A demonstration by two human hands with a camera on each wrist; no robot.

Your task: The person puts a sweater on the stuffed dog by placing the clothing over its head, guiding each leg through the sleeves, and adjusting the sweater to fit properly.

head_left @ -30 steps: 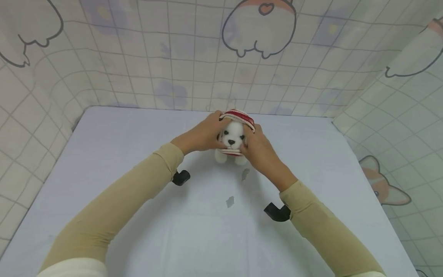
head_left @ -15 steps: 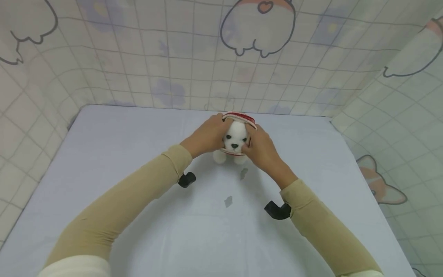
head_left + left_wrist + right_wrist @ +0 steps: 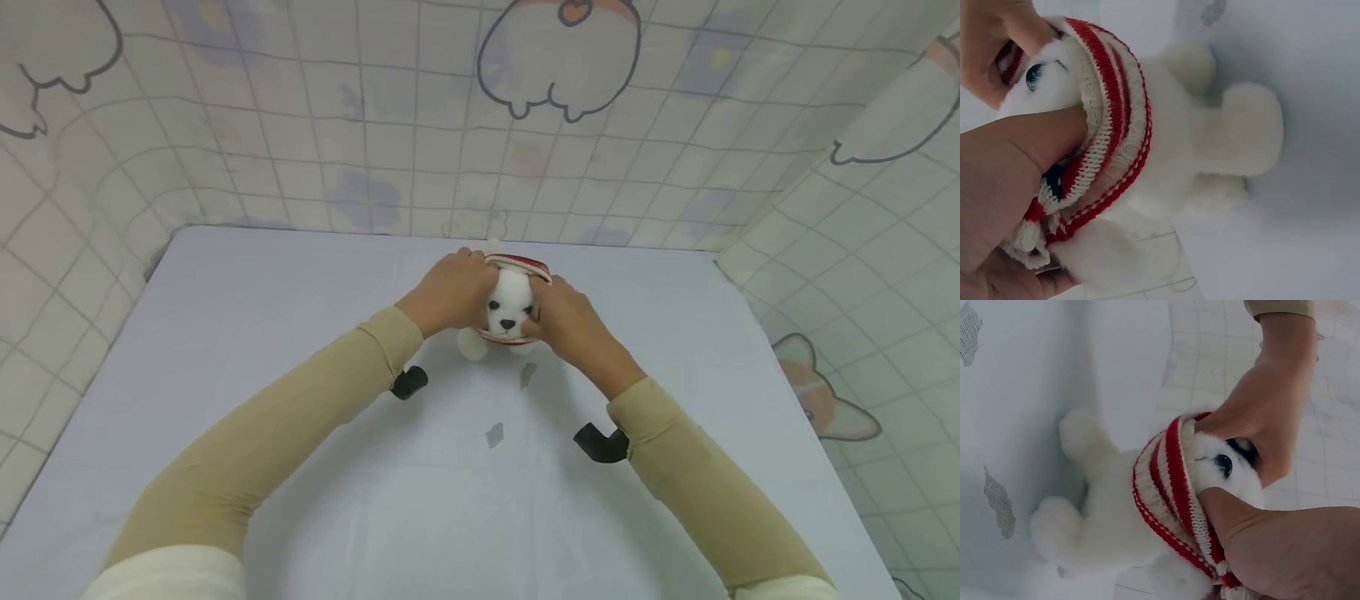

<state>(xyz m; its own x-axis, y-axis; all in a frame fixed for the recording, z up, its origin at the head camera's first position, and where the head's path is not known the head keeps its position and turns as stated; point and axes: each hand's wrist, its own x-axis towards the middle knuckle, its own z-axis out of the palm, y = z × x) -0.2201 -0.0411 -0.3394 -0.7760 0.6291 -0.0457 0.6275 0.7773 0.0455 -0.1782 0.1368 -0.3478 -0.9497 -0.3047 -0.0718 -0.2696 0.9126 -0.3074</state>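
A white plush dog with dark eyes and a black nose stands on the white table, facing me. Around its head runs a red-and-white striped knit garment, its edge passing above the forehead and below the chin. My left hand grips this knit at one side of the face, thumb tucked inside the edge by the cheek. On the opposite side my right hand holds it the same way, thumb under the edge. The plush body and legs show below the garment. My palms cover the sides of the head.
Two small grey patches mark the table in front of the dog. Black wrist pieces stick out under both sleeves. A grid-patterned curtain with cartoon animals hangs behind and along both sides.
Both hands have come down slightly with the knit garment, whose top and chin edges sit lower. My left hand has also shifted a little right. The dog stays in about the same place.
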